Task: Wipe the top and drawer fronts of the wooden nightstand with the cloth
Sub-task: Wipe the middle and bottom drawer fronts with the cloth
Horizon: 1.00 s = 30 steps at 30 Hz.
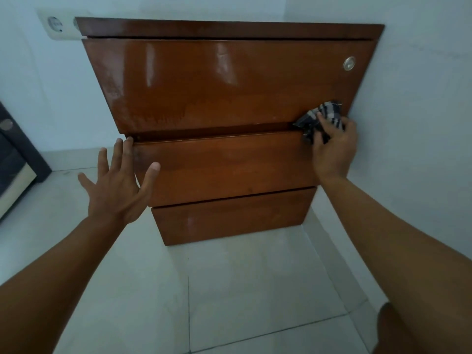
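Observation:
The wooden nightstand fills the upper middle of the head view, with a glossy top drawer front, a middle drawer front and a bottom drawer front. My right hand presses a dark checked cloth against the right end of the gap between the top and middle drawers. My left hand is spread wide, fingertips touching the left edge of the middle drawer. A round metal lock sits at the top drawer's upper right.
A white wall runs close along the nightstand's right side. A wall socket sits at the upper left. Dark furniture stands at the left edge. Pale floor tiles lie below, and my knee shows at the lower right.

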Motion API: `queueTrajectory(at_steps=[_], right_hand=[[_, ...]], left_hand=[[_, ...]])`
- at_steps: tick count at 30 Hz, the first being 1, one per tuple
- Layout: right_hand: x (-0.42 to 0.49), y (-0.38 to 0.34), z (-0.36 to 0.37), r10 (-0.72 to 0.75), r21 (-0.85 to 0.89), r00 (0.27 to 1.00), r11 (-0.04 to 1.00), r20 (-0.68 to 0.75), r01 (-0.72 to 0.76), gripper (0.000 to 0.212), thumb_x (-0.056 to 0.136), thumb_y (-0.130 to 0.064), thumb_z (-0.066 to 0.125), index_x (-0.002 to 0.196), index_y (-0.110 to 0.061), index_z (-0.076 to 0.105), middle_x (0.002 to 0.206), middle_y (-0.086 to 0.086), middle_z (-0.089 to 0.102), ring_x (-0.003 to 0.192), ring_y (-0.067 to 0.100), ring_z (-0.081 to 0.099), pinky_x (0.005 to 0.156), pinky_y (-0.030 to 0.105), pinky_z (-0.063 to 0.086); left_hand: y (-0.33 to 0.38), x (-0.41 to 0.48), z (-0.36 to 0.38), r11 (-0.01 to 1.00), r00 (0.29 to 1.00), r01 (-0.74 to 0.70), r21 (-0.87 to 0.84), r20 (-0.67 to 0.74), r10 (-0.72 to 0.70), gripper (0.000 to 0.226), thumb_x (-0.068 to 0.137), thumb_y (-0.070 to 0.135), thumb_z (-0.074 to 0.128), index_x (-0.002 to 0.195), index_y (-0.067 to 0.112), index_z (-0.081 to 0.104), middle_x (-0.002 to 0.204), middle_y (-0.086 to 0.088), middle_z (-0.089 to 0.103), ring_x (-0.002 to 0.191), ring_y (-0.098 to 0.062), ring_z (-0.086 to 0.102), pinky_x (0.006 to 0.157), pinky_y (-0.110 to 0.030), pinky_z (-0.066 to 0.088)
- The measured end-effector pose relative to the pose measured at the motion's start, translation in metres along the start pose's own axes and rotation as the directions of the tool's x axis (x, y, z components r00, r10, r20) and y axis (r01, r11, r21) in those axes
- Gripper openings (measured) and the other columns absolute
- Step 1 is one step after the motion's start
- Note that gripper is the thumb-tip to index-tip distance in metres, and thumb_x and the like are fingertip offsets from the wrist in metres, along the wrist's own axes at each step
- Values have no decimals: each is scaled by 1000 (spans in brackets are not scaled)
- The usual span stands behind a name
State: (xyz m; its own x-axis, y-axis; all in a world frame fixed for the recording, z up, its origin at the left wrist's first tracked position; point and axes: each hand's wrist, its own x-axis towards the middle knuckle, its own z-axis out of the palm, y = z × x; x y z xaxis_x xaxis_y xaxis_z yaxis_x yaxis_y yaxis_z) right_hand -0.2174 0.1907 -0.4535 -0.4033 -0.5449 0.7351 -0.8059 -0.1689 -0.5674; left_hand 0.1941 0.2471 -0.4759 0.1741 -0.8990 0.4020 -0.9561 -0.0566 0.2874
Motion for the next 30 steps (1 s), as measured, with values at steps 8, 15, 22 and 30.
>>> queueTrajectory(at_steps=[8, 15, 22, 30], right_hand=[[4, -16, -6, 208, 83, 977, 976, -49, -203, 42, 90, -2, 61, 129, -16, 70, 130, 18, 57, 121, 29, 58, 104, 18, 38], [-108, -91, 26, -104, 238, 989, 968, 104, 76, 44, 94, 2, 58, 132, -17, 67, 141, 20, 49, 133, 31, 49, 111, 33, 44], [-185, -167, 111, -479, 130, 814, 877, 329, 463, 62, 101, -7, 51, 157, -30, 36, 166, 17, 23, 153, 41, 18, 121, 55, 28], [-178, -125, 130, -513, -29, 754, 819, 411, 573, 59, 106, -48, 37, 161, -40, 17, 169, 4, -11, 157, 30, -10, 123, 63, 5]], left_hand=[[-1, -2, -7, 1000, 999, 1, 14, 51, -2, 92, 89, 86, 8, 163, 34, -3, 174, 1, 5, 159, -34, 2, 114, -79, 4], [-7, -4, -3, 999, 998, -10, 33, 61, 8, 80, 96, 79, 12, 162, 40, -10, 174, 1, 2, 159, -34, 3, 115, -77, 3], [-24, 1, 1, 998, 998, -61, 26, 5, 61, 68, 99, 65, 2, 162, 43, -5, 174, 2, 3, 159, -32, 7, 118, -75, 7], [-19, 1, 14, 996, 993, -58, -68, -103, 51, 67, 100, 63, 4, 163, 38, 6, 173, -2, 11, 158, -34, 12, 118, -75, 8]])
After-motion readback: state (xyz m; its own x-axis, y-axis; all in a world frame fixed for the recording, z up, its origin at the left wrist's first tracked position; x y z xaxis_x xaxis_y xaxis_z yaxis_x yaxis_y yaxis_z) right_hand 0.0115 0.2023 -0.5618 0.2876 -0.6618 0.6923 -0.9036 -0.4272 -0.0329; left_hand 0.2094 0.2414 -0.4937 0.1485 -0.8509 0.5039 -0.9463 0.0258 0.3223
